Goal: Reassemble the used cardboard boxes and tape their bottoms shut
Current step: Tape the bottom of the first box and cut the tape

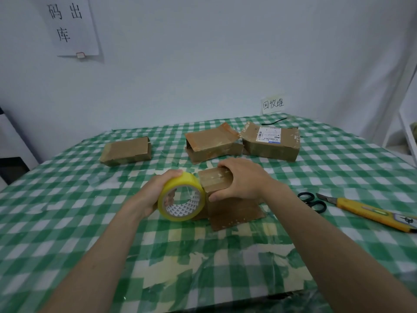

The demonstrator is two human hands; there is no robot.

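Observation:
A small brown cardboard box (216,180) stands on the checked table in the middle, with one loose flap (234,213) lying flat toward me. My right hand (241,178) grips this box from above, fingers over its top and thumb on the near side. My left hand (149,195) holds a yellow tape roll (181,196) upright, pressed against the box's left side. Three more brown boxes lie further back: one at the left (126,151), one in the middle with open flaps (212,142), one at the right with a shipping label (273,143).
Black-handled scissors (312,201) and a yellow utility knife (370,212) lie to the right of my right arm. The green-and-white checked tablecloth (67,211) has worn patches near me. A white wall with paper signs stands behind; a white shelf frame (404,132) is at the right.

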